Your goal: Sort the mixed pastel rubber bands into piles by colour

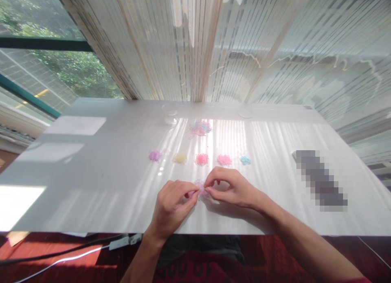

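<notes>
Thumb and fingertips of my left hand (174,207) are pinched together over a small mixed pile (200,185) of thin pastel loops near the table's front edge. My right hand (233,187) pinches at the same pile from the right, its fingertips almost meeting the left ones. What either pinch holds is too small to make out. Beyond my hands lies a row of small heaps: purple (155,155), yellow (180,157), red-pink (202,159), pink (224,159) and turquoise (244,160). Farther back sits a larger mixed-colour heap (200,128).
Clear round containers (170,114) stand at the back of the white table (91,165), and a clear disc (244,113) lies right of them. A blurred dark oblong object (320,179) rests at the right. Striped curtains (171,47) hang behind.
</notes>
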`<move>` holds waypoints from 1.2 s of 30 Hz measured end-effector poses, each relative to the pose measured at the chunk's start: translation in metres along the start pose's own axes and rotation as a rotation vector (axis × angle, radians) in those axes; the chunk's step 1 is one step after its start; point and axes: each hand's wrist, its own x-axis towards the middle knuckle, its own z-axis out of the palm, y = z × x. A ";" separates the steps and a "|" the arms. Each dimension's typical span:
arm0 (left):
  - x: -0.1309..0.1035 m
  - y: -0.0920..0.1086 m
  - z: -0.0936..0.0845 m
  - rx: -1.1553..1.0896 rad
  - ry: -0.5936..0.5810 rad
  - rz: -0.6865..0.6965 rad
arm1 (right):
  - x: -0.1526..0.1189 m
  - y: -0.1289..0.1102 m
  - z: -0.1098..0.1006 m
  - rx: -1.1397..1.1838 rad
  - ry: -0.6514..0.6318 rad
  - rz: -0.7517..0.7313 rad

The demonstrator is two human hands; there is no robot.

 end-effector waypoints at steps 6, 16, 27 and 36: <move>0.001 0.001 -0.001 -0.005 0.016 0.014 | 0.000 -0.008 -0.017 -0.085 0.028 -0.029; -0.001 -0.001 0.000 -0.010 0.009 0.021 | -0.036 0.040 -0.066 -0.372 0.721 0.393; -0.002 -0.001 0.001 -0.009 -0.034 0.015 | -0.044 0.049 -0.054 -0.448 0.723 0.413; -0.003 -0.002 0.001 0.008 -0.032 0.001 | -0.049 0.047 -0.053 -0.479 0.700 0.337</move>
